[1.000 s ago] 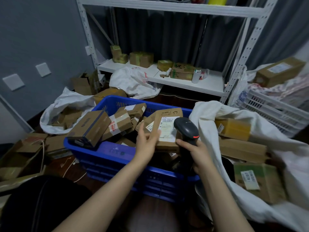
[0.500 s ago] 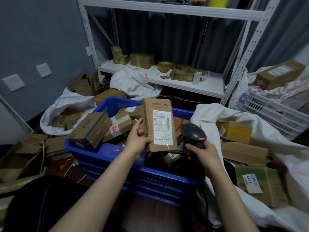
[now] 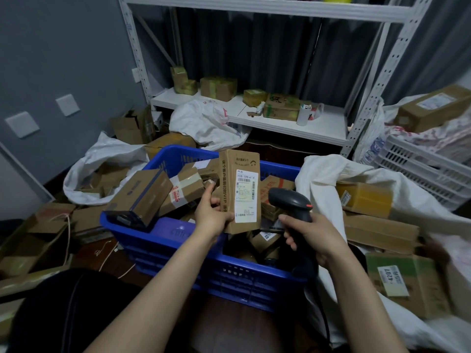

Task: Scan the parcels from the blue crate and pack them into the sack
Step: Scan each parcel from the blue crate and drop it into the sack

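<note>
While a parcel (image 3: 239, 192) was held upright over the crate (image 3: 168, 230) by the left hand (image 3: 212, 215), a scanner (image 3: 293, 207) was gripped in the right hand (image 3: 309, 235), beside the sack (image 3: 323, 184).

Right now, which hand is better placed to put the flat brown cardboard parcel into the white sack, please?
Left hand: it grips the flat brown cardboard parcel near its lower left corner. The right hand sits nearer the white sack but is wrapped round the black handheld scanner.
</note>
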